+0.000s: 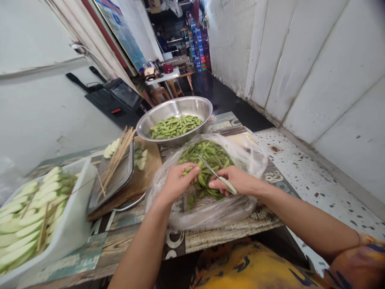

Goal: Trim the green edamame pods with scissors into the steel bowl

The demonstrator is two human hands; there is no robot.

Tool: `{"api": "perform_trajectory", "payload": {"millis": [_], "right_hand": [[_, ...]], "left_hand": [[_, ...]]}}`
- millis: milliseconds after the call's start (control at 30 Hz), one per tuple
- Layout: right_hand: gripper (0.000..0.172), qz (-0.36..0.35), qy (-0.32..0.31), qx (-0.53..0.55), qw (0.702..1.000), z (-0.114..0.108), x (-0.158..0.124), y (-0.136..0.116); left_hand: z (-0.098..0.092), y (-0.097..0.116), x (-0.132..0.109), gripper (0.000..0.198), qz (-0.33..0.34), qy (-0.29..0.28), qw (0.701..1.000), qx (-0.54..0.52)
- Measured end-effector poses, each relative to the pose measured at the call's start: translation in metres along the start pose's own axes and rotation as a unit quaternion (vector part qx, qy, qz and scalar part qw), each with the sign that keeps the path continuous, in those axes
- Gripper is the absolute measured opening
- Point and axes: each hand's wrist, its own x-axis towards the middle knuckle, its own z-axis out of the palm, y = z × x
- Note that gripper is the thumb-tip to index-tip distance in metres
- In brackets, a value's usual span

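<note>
My left hand (179, 180) is closed around a green edamame pod (187, 170), held at the left side of a clear plastic bag (210, 218). Scissors (226, 184) with pale green handles are in my right hand (237, 180), their blades pointing up and left toward the left hand. Heaped edamame pods (207, 152) lie in the spread bag under and beyond both hands. Just behind the bag stands a wide steel bowl (176, 105), and more pods (176, 126) cover its bottom.
At left, a white plastic bin (81, 200) holds skewered pale green slices (33, 216). Beside it, a metal tray (120, 170) with wooden skewers (117, 156) rests on a wooden board (152, 156). A white wall (300, 60) runs along the right, beyond the patterned table (216, 237).
</note>
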Motion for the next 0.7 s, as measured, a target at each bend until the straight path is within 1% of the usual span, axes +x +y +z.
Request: {"api": "perform_trajectory", "payload": {"millis": [133,300,400,533,567,600,633,700], "right_hand": [[0.044,-0.017,0.010,-0.018,1.000,0.000,-0.001,0.002],[0.046,-0.025,0.025,-0.059,0.998,0.001,-0.002,0.003],[0.047,-0.028,0.020,-0.057,0.998,0.002,-0.003,0.002],[0.047,-0.020,0.003,-0.002,1.000,0.002,-0.004,0.000],[0.047,-0.014,0.006,0.010,1.000,0.002,-0.004,-0.001],[0.046,-0.007,0.009,0.021,1.000,0.002,-0.004,-0.002],[0.046,0.000,0.011,0.032,0.999,0.002,-0.004,-0.003],[0.045,0.009,0.007,0.058,0.998,0.002,-0.004,-0.004]], "left_hand": [[0.002,0.001,-0.001,0.031,-0.063,-0.045,0.989,-0.123],[0.004,0.005,0.000,0.033,-0.150,-0.115,0.942,-0.277],[0.003,0.005,0.000,0.033,-0.177,-0.131,0.921,-0.320],[0.000,0.000,0.001,0.030,-0.199,-0.154,0.906,-0.339],[-0.001,-0.002,0.002,0.030,-0.198,-0.149,0.905,-0.346],[-0.001,-0.003,0.003,0.029,-0.193,-0.134,0.905,-0.355],[-0.002,-0.004,0.004,0.028,-0.185,-0.106,0.905,-0.368],[-0.001,-0.005,0.006,0.027,-0.170,-0.031,0.901,-0.399]]}}
